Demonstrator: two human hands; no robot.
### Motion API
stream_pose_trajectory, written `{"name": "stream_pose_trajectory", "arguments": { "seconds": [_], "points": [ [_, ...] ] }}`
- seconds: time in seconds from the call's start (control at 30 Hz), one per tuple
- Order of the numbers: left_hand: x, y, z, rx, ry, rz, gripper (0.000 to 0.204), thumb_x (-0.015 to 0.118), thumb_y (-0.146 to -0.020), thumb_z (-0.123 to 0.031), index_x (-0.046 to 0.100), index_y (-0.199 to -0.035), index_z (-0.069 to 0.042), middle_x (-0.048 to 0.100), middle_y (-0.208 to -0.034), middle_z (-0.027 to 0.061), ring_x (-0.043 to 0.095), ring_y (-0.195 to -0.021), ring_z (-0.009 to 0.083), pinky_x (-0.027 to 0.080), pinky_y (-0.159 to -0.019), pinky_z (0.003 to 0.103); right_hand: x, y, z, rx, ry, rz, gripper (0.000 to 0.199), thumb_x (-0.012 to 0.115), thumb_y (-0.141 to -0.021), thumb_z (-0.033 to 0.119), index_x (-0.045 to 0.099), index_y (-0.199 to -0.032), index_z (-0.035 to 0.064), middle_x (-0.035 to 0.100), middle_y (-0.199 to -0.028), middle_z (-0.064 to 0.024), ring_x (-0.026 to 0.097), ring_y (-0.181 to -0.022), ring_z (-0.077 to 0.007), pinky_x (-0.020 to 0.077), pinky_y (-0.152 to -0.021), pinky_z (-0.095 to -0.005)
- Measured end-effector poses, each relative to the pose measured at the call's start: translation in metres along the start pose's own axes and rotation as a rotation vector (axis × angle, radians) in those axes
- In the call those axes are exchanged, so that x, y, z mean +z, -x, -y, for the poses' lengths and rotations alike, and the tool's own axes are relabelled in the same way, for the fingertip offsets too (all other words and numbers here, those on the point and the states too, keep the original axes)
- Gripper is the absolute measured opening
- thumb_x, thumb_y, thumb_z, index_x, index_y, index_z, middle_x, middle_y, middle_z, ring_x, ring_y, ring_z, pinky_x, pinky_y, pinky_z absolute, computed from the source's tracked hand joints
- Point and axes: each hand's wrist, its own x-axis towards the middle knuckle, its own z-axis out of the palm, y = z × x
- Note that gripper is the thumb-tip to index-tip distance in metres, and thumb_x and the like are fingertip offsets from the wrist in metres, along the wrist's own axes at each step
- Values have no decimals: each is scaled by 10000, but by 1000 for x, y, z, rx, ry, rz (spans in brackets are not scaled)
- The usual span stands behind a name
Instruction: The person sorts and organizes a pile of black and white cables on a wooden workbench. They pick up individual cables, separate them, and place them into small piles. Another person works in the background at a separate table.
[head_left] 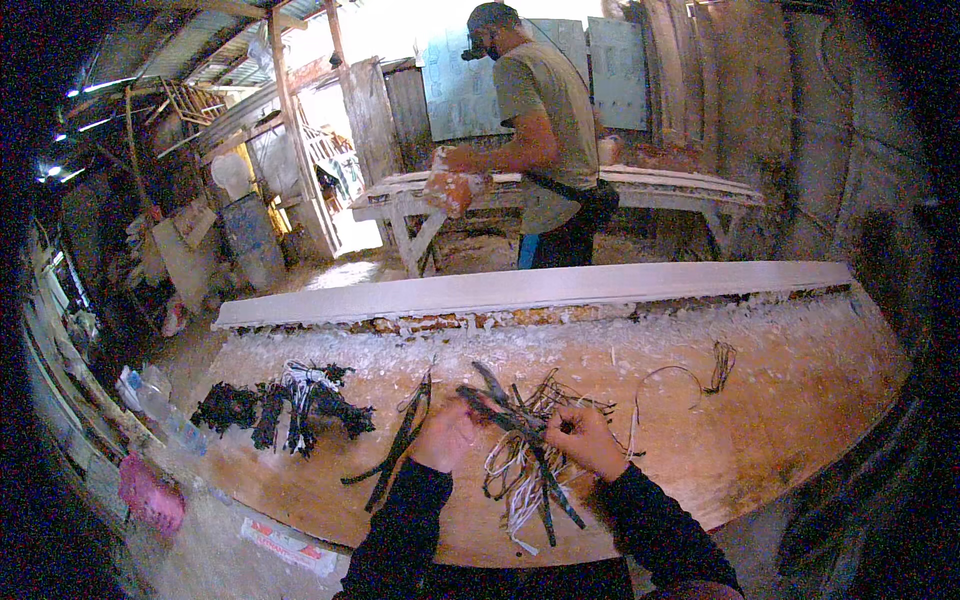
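In the head view, a broad wooden table point(790, 420) fills the near ground, with a long white slab point(540, 290) along its far side and pale, crumbly debris spread in front of it. On the table's left lies a heap of black scraps point(340, 411) with white strands among them; on its right, a thin wire point(719, 368) curls well apart from the hands. A clear bottle point(155, 397) and a pink basket point(152, 495) are beyond the table's left edge. Farther back, a co-worker point(555, 110) stands at a white bench point(670, 190). Pale strings point(520, 497) tangle beneath and around the dark strips point(553, 462) at the table's near middle, crowding the space between the hands. These strips cross one another, their long axes running from far left to near right. A separate dark pair point(402, 441) just left of the left hand point(445, 437) slants from far right to near left. The hands are apart: the left touches the strips' far-left end, its grip impossible to tell; the right hand point(590, 442) is curled closed on the strips' right side.
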Motion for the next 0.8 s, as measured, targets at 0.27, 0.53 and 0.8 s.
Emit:
{"name": "stream_pose_trajectory", "arguments": {
  "seconds": [0.27,0.53,0.8],
  "points": [
    [-21,11,-42,368,366,-254,113,481,-867,-236,494,-839,-128,494,-710,-23,520,-713,167,429,-688,312,1,-8,-17,-96,55,52,132,648,-707,148,568,-652,59,577,-628,-34,534,-579,-131,430,-543,-278],
    [-49,22,-66,625,417,-455,116,464,-884,-212,478,-810,-124,486,-704,-54,477,-622,69,430,-634,260,0,-6,-14,-31,148,150,144,646,-684,161,566,-641,50,582,-628,-47,541,-578,-149,437,-555,-306],
    [-75,35,-80,608,612,-273,122,466,-885,-197,489,-798,-115,513,-712,-47,479,-590,70,431,-622,242,-1,-4,-9,43,82,190,112,607,-695,82,542,-618,35,505,-570,17,450,-543,-62,372,-500,-248]
  ]
}}
